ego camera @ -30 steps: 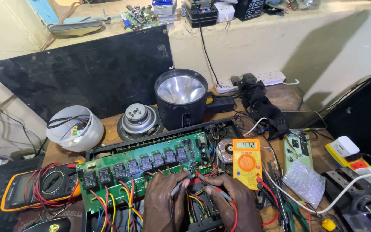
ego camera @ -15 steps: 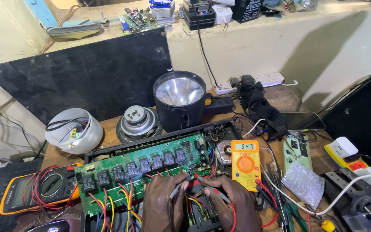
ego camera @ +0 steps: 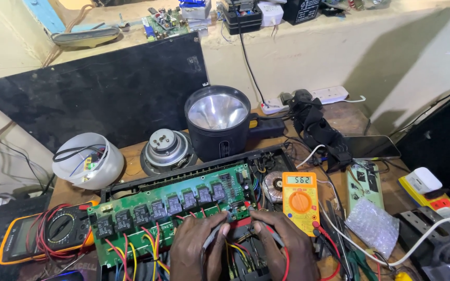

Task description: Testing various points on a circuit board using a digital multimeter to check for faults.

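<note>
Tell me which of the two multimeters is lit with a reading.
The small yellow multimeter right of the green circuit board; the orange-edged multimeter at left is wrapped in leads.

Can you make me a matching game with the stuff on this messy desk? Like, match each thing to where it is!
Things:
1. green circuit board
2. small yellow meter
3. big round lamp
4. bubble wrap piece

Places:
A. far right, near a white cable
B. just right of the right hand
C. behind the board, facing up
D. under the probe tips, beside the left hand

Pairs: 1-D, 2-B, 3-C, 4-A
</note>
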